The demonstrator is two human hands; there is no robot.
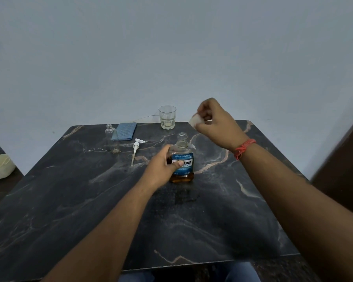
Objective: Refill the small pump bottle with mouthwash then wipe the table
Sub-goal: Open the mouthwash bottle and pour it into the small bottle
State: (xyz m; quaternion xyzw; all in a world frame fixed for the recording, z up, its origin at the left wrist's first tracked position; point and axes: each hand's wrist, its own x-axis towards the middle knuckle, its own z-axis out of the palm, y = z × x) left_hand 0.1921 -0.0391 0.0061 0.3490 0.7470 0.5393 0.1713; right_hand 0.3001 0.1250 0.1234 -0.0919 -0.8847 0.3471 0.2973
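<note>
- Mouthwash bottle (pixel 182 159) stands upright near the table's (pixel 69 210) middle, its neck uncapped and amber liquid low in the base; a wet-looking patch shows on the marble just in front of it.
- Left hand (pixel 163 168) wraps the bottle's label, fingers closed around the body.
- Right hand (pixel 216 121), raised beside and beyond the neck, pinches a white cap (pixel 195 120) between fingertips.
- Pump head (pixel 136 147) lies flat to the left; the small pump bottle (pixel 111 135) stands open farther back, beside a blue cloth (pixel 126 131) and a glass (pixel 167 117).
- Judgement: uncapping is done; next, set the cap aside and pour carefully into that narrow neck.
</note>
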